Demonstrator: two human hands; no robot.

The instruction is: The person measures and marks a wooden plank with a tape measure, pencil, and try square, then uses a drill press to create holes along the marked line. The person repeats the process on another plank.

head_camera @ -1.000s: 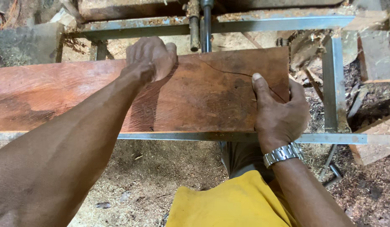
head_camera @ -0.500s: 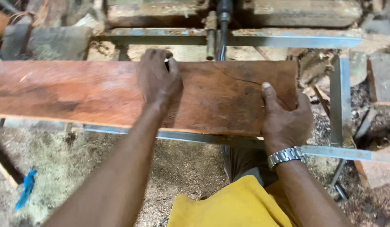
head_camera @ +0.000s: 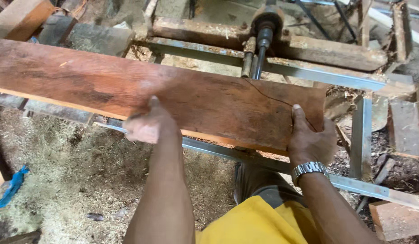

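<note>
So there's 1 long reddish-brown plank lying across a metal frame, running from about 10 o'clock down to 3 o'clock in the view, tilted a bit so the right end sits lower. Both hands are on its near edge.

The left hand has curled around the near edge roughly mid-plank, thumb up on the top face, fingers tucked under where I can't see them. It's a bit blurry. The right hand grips the right end at around 3 o'clock, thumb laid flat on top, rest of the fingers wrapped over the edge and corner. There's a metal wristwatch on that wrist.

A thin dark crack line runs across the wood near the right thumb. Behind the plank at 12 o'clock a dark shaft stands up against the frame. Sawdust covers the ground at 7 o'clock, with a blue scrap at 9 o'clock. Offcut wood blocks sit at 4 o'clock. No packages, labels or containers that I can make out.
</note>
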